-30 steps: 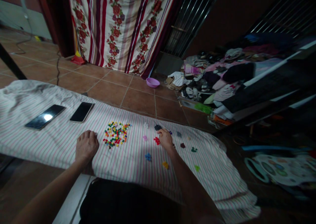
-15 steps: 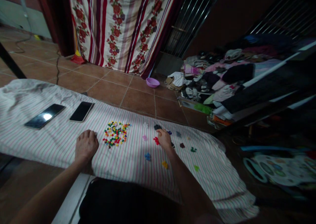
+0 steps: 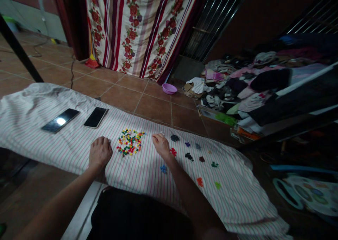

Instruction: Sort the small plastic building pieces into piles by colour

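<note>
My left hand (image 3: 100,152) rests on the striped cloth, palm down with fingers loosely spread, just left of a mixed heap of small coloured beads (image 3: 130,142). Between that heap and the sorted piles, my right hand (image 3: 161,145) hovers low with fingertips pinched; whatever they hold is too small to make out. It covers part of the sorted piles. Beside it lie a dark grey pile (image 3: 174,137) and a red pile (image 3: 173,151). A blue pile (image 3: 163,168) sits nearer me. Further right are a black pile (image 3: 189,156), an orange pile (image 3: 200,182) and a lime green pile (image 3: 217,185).
Two phones lie on the cloth at left, one with a light reflection (image 3: 60,121) and one dark (image 3: 95,117). Past the cloth's far edge, a purple basin (image 3: 169,88) stands on the tiled floor. Clothes (image 3: 235,79) are heaped at right.
My right hand has moved left from the dark grey pile toward the mixed heap. My left hand keeps its place beside the heap. The whole view has shifted slightly.
</note>
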The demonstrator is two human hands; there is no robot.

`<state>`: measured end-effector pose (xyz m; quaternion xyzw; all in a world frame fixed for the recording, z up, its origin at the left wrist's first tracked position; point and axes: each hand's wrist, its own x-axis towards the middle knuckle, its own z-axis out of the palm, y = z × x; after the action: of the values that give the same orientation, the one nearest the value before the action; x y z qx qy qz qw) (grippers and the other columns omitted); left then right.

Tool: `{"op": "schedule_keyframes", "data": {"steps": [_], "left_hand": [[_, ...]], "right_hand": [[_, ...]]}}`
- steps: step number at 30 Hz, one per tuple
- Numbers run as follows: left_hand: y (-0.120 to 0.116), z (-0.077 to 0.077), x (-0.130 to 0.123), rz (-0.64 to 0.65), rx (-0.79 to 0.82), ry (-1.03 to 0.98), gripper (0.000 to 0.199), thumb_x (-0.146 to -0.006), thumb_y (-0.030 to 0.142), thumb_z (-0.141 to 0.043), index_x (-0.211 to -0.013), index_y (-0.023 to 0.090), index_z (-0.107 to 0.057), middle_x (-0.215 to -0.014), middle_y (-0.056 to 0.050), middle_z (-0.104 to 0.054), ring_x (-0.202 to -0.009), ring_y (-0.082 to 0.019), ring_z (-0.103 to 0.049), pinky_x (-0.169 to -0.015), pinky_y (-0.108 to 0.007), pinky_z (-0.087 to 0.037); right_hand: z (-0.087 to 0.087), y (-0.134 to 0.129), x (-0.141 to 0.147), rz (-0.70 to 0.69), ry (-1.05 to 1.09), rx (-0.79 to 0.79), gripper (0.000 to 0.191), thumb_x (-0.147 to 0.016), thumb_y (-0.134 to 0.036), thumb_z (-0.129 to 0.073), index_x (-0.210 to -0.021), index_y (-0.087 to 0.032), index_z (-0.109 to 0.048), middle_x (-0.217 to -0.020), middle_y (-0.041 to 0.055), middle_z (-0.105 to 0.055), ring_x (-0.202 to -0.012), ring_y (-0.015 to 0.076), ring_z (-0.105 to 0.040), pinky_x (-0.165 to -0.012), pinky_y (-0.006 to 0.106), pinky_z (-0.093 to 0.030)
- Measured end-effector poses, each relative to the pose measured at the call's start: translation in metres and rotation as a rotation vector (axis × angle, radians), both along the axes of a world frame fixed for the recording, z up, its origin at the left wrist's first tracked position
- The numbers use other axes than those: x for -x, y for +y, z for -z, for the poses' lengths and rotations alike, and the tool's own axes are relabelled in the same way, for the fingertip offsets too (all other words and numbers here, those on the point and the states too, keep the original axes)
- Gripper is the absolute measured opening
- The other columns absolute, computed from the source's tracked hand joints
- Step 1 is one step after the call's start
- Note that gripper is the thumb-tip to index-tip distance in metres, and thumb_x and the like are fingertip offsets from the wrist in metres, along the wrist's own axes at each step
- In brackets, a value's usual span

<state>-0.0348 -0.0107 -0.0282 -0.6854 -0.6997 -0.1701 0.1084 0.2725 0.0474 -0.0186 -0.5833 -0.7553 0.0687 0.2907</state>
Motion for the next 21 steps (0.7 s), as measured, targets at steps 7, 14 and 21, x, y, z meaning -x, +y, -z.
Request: {"op": "schedule_keyframes", "data": {"steps": [7, 14, 21], "left_hand": [[0.0, 0.0, 0.0, 0.013, -0.012, -0.028, 0.017, -0.087, 0.024, -0.042, -0.093, 0.016, -0.056, -0.099, -0.012, -0.059, -0.093, -0.026, -0.051, -0.081, -0.038, -0.036], [0.001, 0.003, 0.001, 0.025, -0.031, -0.025, 0.016, -0.087, 0.023, -0.043, -0.093, 0.016, -0.055, -0.098, -0.011, -0.058, -0.093, -0.026, -0.051, -0.082, -0.038, -0.037], [0.001, 0.002, 0.001, 0.028, -0.039, -0.031, 0.016, -0.088, 0.023, -0.042, -0.094, 0.017, -0.055, -0.099, -0.011, -0.058, -0.094, -0.026, -0.05, -0.083, -0.038, -0.037]], "right_hand": [[0.0, 0.011, 0.049, -0.045, -0.031, 0.116, 0.028, -0.092, -0.018, -0.045, -0.104, -0.023, -0.07, -0.1, 0.0051, -0.066, -0.091, 0.0159, -0.06, -0.084, 0.025, -0.044], [-0.003, 0.029, 0.061, 0.07, -0.139, 0.229, 0.029, -0.091, -0.017, -0.046, -0.107, -0.025, -0.069, -0.101, 0.0051, -0.064, -0.091, 0.0156, -0.058, -0.08, 0.023, -0.042], [-0.003, 0.042, 0.066, 0.107, -0.205, 0.357, 0.034, -0.094, -0.02, -0.042, -0.111, -0.028, -0.07, -0.106, 0.0055, -0.063, -0.092, 0.0154, -0.058, -0.078, 0.022, -0.042]]}}
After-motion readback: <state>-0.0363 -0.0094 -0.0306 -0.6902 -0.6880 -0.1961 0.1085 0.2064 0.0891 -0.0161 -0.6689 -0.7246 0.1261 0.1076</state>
